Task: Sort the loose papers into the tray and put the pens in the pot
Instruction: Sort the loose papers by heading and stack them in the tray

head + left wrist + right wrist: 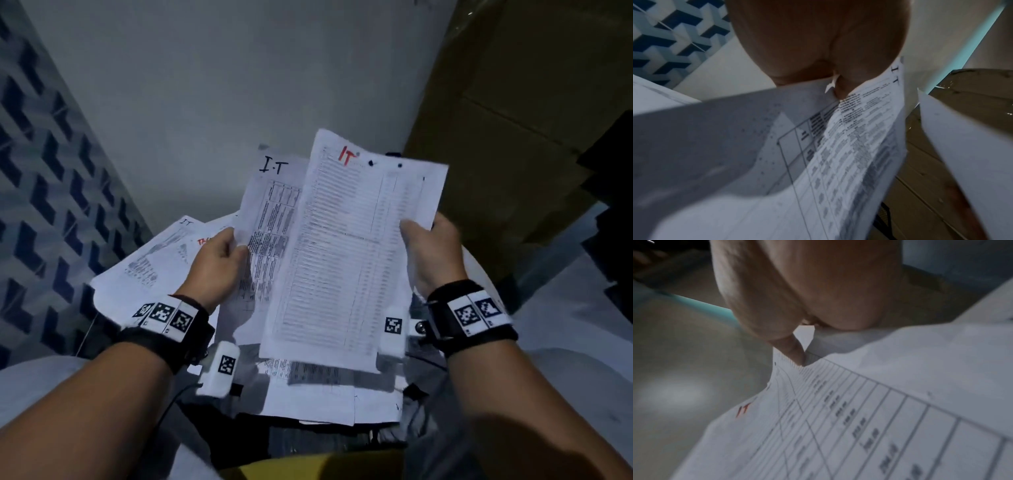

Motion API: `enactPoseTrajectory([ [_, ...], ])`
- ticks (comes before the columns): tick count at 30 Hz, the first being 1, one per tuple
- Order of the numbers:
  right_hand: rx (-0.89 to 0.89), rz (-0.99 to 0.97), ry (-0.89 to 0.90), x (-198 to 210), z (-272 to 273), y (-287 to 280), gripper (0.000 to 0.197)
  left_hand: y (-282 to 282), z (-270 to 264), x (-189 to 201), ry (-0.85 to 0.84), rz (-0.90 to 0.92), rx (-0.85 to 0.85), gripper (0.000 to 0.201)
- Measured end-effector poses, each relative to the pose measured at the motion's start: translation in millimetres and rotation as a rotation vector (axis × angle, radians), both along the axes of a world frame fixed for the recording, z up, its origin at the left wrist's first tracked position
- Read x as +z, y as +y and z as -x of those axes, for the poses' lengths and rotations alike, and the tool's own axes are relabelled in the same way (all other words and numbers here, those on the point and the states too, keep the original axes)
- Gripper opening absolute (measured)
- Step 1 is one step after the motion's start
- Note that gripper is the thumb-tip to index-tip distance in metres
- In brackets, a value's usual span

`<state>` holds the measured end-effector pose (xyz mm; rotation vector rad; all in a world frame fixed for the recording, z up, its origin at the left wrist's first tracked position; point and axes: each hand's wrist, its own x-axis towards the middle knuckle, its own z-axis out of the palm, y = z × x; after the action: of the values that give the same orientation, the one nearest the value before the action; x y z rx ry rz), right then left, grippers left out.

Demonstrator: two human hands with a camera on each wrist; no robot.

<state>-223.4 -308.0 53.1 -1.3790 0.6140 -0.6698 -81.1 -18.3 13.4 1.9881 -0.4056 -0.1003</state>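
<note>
The two forearms, each banded with a black wrist strap, reach forward from the near edge of the head view. The left hand [219, 263] pinches the side edge of a printed sheet headed "I·T" in black [270, 205], thumb on top and fingers curled beneath. The right hand [433, 253] grips the right edge of a table sheet marked "IT" in red [342, 246], thumb pressed on its face. Both sheets are lifted, the red-marked one overlapping the other.

Beneath them, more loose papers [144, 270] lie fanned in a rough heap over the bench and toward its left edge, with further sheets [308, 387] at the near edge.

The sorting looks to be at an early stage: two sheets are in hand and many are left unsorted. No tray, pot or pens can be made out in any view, so nothing shows as filed, and the pens part appears not yet begun.
</note>
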Motion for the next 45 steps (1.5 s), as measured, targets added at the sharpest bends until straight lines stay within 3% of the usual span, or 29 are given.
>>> enactPoseTrajectory([
  [3,0.027,-0.163,0.052,-33.3,-11.2,2.4,0.028,-4.4,8.1,-0.5,0.224,0.193,-0.110,0.024],
  [6,0.062,-0.279,0.119,-61.1,-22.9,14.8,0.024,-3.4,16.0,-10.5,0.403,0.271,-0.171,0.026],
  [11,-0.012,-0.262,0.219,-94.6,-35.1,31.3,0.016,-4.9,17.4,-30.5,0.460,0.067,-0.153,0.029],
  [13,-0.043,-0.279,0.210,-105.9,-40.3,35.6,0.016,-5.4,19.4,-31.1,0.415,0.058,-0.205,0.027],
  [15,-0.068,-0.282,0.217,-116.9,-41.8,37.8,0.018,-2.2,16.4,-32.5,0.248,-0.079,-0.229,0.020],
  [19,-0.041,-0.144,0.418,-147.7,-35.8,34.5,0.021,5.4,4.8,-29.3,0.015,-0.307,-0.065,0.021],
  [23,0.154,-0.044,0.740,-186.5,-26.7,27.6,0.026,17.7,-8.7,-25.2,0.011,-0.315,0.072,0.024],
  [27,0.274,0.080,0.903,-207.2,-19.3,28.5,0.050,22.8,-9.3,-21.9,0.029,-0.283,0.114,0.023],
  [31,0.201,0.295,0.864,-180.0,-21.3,36.7,0.016,23.0,-6.1,-20.2,0.036,-0.293,0.127,0.016],
  [35,-0.023,0.283,0.673,-133.2,-20.1,38.1,0.017,27.3,-12.0,-22.9,0.060,-0.302,0.161,0.013],
  [40,-0.123,0.512,0.467,-82.2,-16.1,27.3,0.008,26.9,-15.6,-24.8,0.086,-0.301,0.183,0.015],
  [43,-0.204,0.458,0.311,-58.4,-15.5,16.4,0.007,26.0,-13.4,-22.4,0.073,-0.308,0.189,0.018],
  [45,-0.250,0.314,0.200,-49.8,-17.6,6.4,0.007,25.8,-12.8,-21.8,0.072,-0.301,0.184,0.018],
])
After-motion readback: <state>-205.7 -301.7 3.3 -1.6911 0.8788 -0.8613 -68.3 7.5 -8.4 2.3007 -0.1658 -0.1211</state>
